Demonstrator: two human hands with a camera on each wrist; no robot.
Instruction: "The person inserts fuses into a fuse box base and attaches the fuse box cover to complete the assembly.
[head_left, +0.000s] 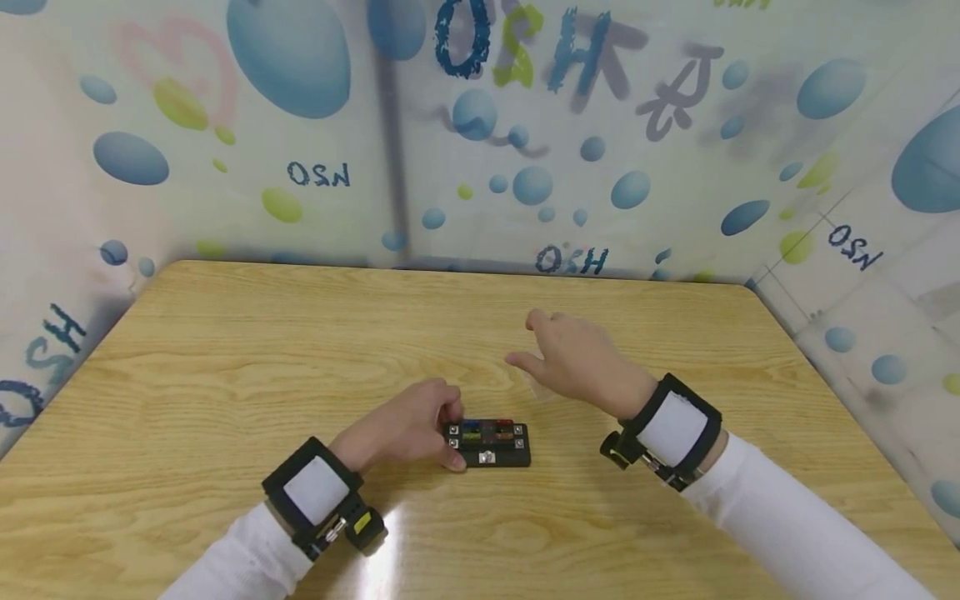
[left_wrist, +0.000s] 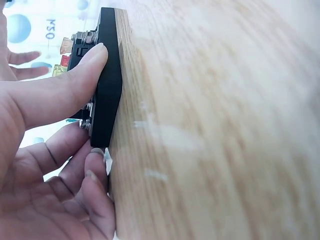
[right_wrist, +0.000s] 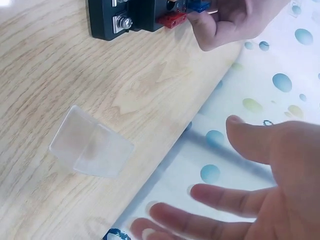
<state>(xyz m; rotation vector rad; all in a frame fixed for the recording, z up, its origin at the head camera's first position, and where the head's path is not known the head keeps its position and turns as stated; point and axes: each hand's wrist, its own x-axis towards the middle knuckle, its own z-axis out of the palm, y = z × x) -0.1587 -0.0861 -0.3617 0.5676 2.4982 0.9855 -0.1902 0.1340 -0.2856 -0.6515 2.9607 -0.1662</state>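
Observation:
A black fuse block (head_left: 491,458) with red, blue, yellow and orange blade fuses and metal screw terminals lies on the wooden table. My left hand (head_left: 408,425) grips its left end; in the left wrist view the thumb (left_wrist: 75,85) presses along the block's edge, with fingers curled by the end. My right hand (head_left: 581,358) hovers farther back and to the right, fingers spread and holding nothing. Below it sits a clear plastic cover (right_wrist: 92,145), mostly hidden by the hand in the head view.
The wooden table (head_left: 262,350) reaches back to a wall sheet (head_left: 480,208) printed with blue and green drops and lettering. A camera band (head_left: 315,496) sits on the left wrist, another band (head_left: 671,429) on the right.

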